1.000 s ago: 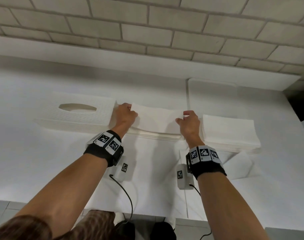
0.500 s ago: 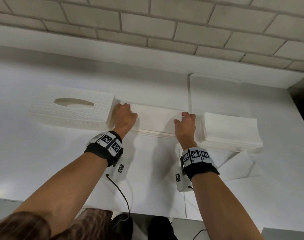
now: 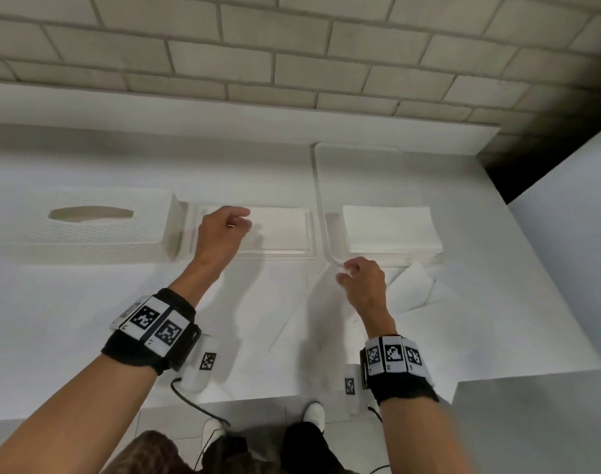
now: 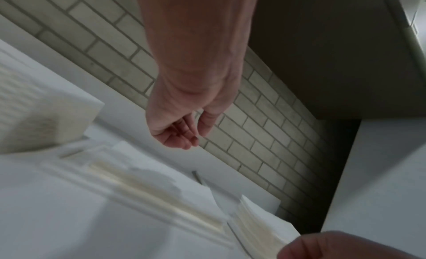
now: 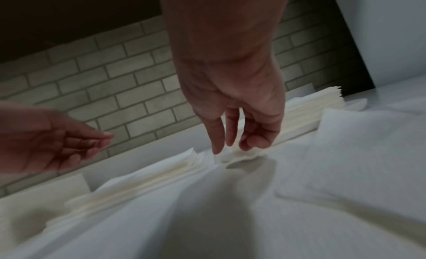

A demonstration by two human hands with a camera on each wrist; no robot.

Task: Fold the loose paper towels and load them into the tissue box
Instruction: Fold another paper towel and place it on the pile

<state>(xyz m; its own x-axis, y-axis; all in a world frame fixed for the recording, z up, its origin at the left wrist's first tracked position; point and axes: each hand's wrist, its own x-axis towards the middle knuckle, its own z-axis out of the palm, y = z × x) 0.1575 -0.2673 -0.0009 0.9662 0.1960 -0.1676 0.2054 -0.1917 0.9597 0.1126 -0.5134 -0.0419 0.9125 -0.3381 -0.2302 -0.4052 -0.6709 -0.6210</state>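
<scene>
The white tissue box cover with an oval slot lies at the left. Beside it a folded stack of towels sits in a shallow white tray. My left hand hovers over that stack's left end, fingers loosely curled and holding nothing; the left wrist view shows the left hand empty too. My right hand is nearer to me, at the far edge of a loose paper towel. In the right wrist view the right hand pinches that loose towel, which creases up towards the fingers.
A stack of unfolded towels rests on a flat white board at the right. Another loose sheet lies in front of it. A brick wall runs behind the white counter; its front edge is near my wrists.
Both hands have come off the folded stack. The left has risen just above it. The right has drawn back towards me and to the right, onto the loose towel.
</scene>
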